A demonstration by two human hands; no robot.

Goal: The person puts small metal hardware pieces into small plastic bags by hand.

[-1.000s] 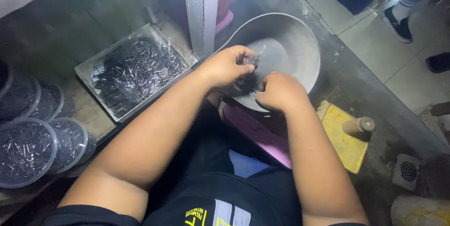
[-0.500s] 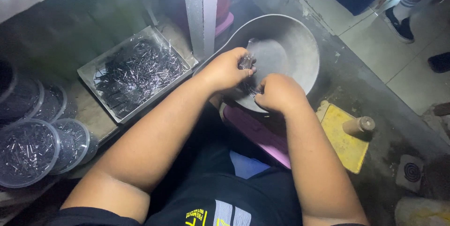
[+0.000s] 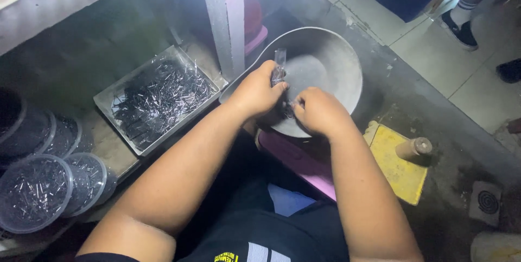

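My left hand [image 3: 258, 91] is closed around a small clear, shiny piece [image 3: 279, 67] that sticks up out of the fist over a round grey metal basin [image 3: 331, 61]. Close beside it, my right hand [image 3: 316, 110] pinches small dark bits [image 3: 287, 111] at the basin's near rim. Both fists almost touch. What the right fingers grip is too small and dark to tell exactly.
A rectangular metal tray [image 3: 157, 99] of several thin dark pins lies at the left. Round clear plastic tubs [image 3: 35, 188] with similar pins stand at far left. A grey post [image 3: 223, 17] rises behind the hands. A yellow pad with a wooden-handled tool [image 3: 413, 148] lies right. Another person's shoe [image 3: 461, 26] stands on the tiled floor.
My hands have stayed together over the basin, with only slight finger shifts; the clear piece now stands a bit higher out of my left fist.
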